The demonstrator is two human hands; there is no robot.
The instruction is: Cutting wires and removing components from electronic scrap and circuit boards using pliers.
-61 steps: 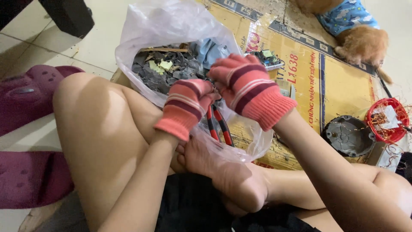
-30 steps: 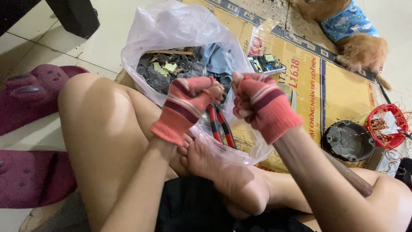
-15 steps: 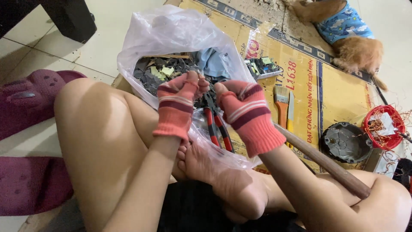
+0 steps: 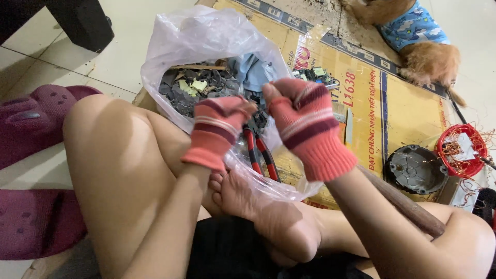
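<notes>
Hands in striped knitted gloves of salmon pink, maroon and white meet over a clear plastic bag (image 4: 206, 36) that stands open on the floor between the person's bare knees. The left hand (image 4: 219, 129) is curled, its fingertips (image 4: 243, 106) drawn together and pointing toward the right hand; whether they pinch anything cannot be told, since the glove hides the spot. The right hand (image 4: 305, 121) is closed into a loose fist, thumb side up, its fingers (image 4: 274, 95) folded in near the left fingertips; what it has hold of, if anything, is hidden too. The two hands are just beside each other, nearly touching.

Directly below them, a pair of pliers with red and black handles (image 4: 261, 155) lies inside the bag against its near wall, untouched by either hand. Deeper in the bag sits a heap of dark grey scrap pieces with some pale green bits (image 4: 194, 90) and a crumpled blue cloth (image 4: 253, 70).

The bag rests on a flattened yellow cardboard sheet (image 4: 398, 119). On it, to the right, lie a round dark grey metal cover (image 4: 416, 168) and a red round part wound with copper wire (image 4: 462, 150). A long brown wooden handle (image 4: 403, 201) runs under the right forearm. A ginger dog in a blue patterned shirt (image 4: 413, 31) lies at the top right, and maroon slippers (image 4: 31, 121) sit at the left.
</notes>
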